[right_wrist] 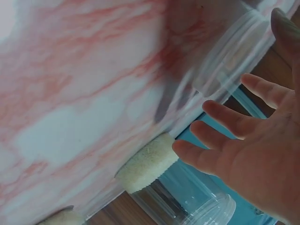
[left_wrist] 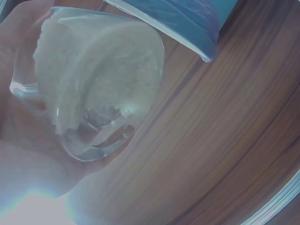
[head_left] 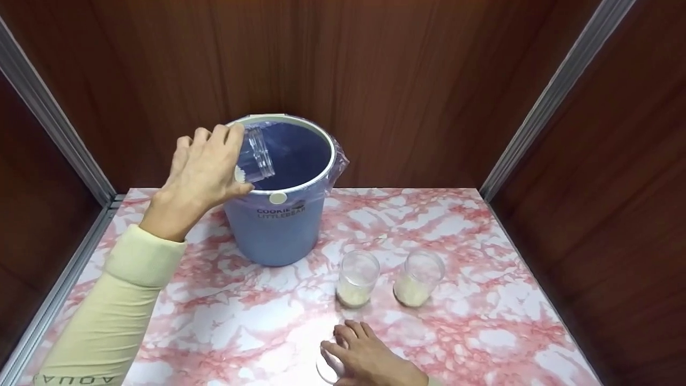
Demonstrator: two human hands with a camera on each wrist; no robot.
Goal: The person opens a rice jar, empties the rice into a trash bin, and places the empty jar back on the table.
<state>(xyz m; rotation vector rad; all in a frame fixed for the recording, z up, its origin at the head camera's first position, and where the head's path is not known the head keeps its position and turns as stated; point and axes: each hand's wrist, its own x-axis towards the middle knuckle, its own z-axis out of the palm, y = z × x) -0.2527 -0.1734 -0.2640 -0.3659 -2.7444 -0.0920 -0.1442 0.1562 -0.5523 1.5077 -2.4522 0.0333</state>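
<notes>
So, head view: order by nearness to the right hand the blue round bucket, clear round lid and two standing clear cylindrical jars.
1. Clear round lid: partly covered by the right hand.
2. Left clear cylindrical jar: just ahead.
3. Right clear cylindrical jar: forward right.
4. Blue round bucket: back left.

Head cam's looking forward and down from above, taking in the left hand (head_left: pixel 198 169), right hand (head_left: pixel 370 351) and blue bucket (head_left: pixel 276 230). Left wrist cam's sitting super close to the clear jar (left_wrist: pixel 103 75), facing the wood wall (left_wrist: pixel 225 131) at a slant. Right wrist cam's peering low across the tabletop (right_wrist: pixel 70 108), rolled way over. All three are sharing the blue bucket.
</notes>
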